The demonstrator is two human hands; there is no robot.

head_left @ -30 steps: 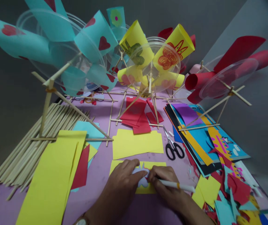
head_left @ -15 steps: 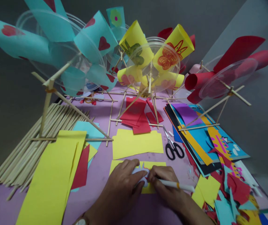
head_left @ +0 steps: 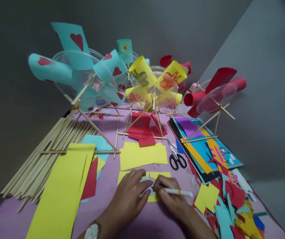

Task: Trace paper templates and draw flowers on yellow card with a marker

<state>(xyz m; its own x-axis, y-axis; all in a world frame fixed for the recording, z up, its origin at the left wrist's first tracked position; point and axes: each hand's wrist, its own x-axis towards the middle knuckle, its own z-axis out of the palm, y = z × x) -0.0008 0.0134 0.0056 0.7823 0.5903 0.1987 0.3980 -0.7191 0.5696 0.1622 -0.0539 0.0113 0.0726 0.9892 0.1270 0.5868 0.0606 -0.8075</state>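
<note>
My left hand [head_left: 129,196] lies flat with fingers stretched out, pressing a small white paper cut-out [head_left: 149,189] onto a yellow paper piece [head_left: 160,176] on the purple table. Just to its right, my right hand [head_left: 168,196] is closed on a white pen [head_left: 179,192], with the tip against the edge of the cut-out. A wristwatch [head_left: 92,231] shows on my left wrist. Most of the cut-out is hidden under my fingers.
Black-handled scissors [head_left: 176,157] lie behind my right hand. A larger yellow sheet [head_left: 142,154], long yellow strips [head_left: 60,189], wooden sticks [head_left: 42,159], stacked coloured paper [head_left: 199,146], scraps [head_left: 229,205] and three paper pinwheels on stick frames, blue [head_left: 82,76], yellow [head_left: 154,86], red [head_left: 212,93], surround the spot.
The camera has pulled back and tilted up, so everything looks smaller and lower. Both hands stay on the cut-out; the pen tip has shifted slightly along its edge.
</note>
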